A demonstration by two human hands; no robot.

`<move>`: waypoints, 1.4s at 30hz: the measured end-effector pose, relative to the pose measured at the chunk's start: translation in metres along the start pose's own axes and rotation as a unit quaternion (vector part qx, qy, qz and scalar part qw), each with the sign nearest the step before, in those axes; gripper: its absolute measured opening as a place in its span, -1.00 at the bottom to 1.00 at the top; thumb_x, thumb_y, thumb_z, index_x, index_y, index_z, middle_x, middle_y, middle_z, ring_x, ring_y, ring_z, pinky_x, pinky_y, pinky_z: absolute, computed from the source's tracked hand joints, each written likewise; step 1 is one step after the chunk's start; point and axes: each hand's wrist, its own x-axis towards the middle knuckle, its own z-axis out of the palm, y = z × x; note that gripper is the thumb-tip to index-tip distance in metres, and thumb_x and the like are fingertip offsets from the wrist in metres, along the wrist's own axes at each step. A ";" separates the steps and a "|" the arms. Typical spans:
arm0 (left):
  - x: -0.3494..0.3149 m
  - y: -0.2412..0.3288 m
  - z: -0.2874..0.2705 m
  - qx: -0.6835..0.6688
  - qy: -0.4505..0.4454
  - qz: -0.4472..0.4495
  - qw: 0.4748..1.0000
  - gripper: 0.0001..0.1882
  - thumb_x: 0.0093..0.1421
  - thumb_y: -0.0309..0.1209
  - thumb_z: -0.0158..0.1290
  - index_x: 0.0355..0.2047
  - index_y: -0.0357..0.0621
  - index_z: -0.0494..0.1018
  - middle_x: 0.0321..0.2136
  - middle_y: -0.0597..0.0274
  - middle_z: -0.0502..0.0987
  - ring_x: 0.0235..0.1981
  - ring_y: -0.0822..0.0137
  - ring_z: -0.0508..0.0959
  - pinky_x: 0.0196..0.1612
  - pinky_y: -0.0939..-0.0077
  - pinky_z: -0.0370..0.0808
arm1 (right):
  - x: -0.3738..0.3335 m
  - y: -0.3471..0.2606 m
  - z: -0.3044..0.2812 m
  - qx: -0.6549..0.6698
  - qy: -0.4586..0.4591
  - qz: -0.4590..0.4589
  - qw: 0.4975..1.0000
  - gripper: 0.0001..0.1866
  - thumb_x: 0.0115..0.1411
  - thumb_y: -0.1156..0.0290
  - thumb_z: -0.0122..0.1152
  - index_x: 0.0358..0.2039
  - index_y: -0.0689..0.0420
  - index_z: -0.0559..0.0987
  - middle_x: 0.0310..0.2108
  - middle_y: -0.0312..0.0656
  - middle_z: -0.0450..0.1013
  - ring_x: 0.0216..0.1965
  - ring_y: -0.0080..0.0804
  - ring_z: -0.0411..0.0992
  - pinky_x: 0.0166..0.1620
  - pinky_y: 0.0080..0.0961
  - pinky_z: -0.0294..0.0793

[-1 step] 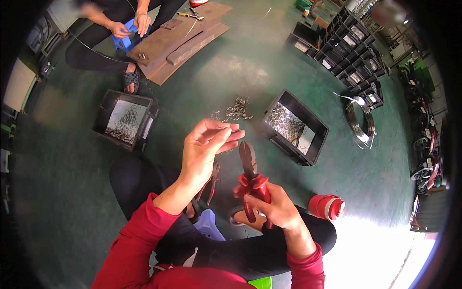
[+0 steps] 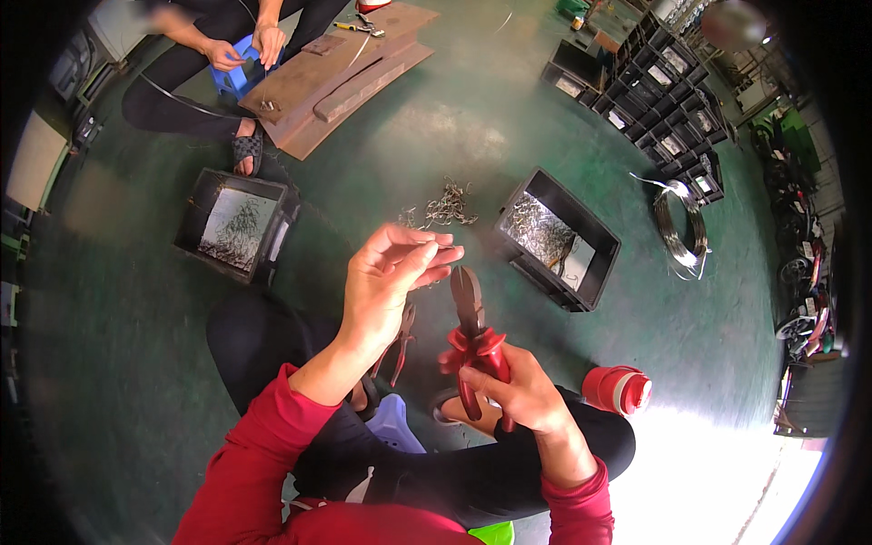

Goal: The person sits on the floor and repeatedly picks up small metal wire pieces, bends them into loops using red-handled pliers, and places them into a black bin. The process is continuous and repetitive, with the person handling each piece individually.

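Observation:
My left hand [image 2: 386, 272] pinches a small, thin metal piece [image 2: 447, 246] between thumb and fingers; most of it is hidden, so its shape cannot be made out. Red-handled pliers [image 2: 470, 304] are gripped in my right hand [image 2: 522, 386], jaws pointing up, just below and right of the left fingertips and apart from them. Beyond my hands, a small heap of bent wire hooks [image 2: 450, 204] lies on the green floor. Another pair of red-handled pliers [image 2: 400, 350] rests by my left foot, partly behind my left wrist.
Black crates with metal pieces stand left [image 2: 282, 218] and right [image 2: 595, 295]. A wire coil [image 2: 668, 232] and stacked crates [image 2: 654, 100] are farther right. A red cup [image 2: 618, 391] is beside my right knee. Across from me, a co-worker's hands [image 2: 245, 50] handle wire over a rusty metal bench [image 2: 363, 68].
The co-worker's long wire has shifted slightly. My hands and the pliers stay in the same place.

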 end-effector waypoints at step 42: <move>-0.013 0.014 -0.013 0.271 -0.164 -0.197 0.928 -0.70 0.39 -0.45 -0.16 -0.01 -0.28 0.49 -0.69 0.35 0.43 -0.75 0.58 0.40 -0.65 0.68 0.35 | -0.002 0.011 -0.010 -0.357 0.138 -0.079 0.920 -0.59 0.04 0.72 0.08 -0.05 0.24 0.45 -0.34 0.04 0.48 -0.28 0.03 0.47 -0.17 -0.33 0.44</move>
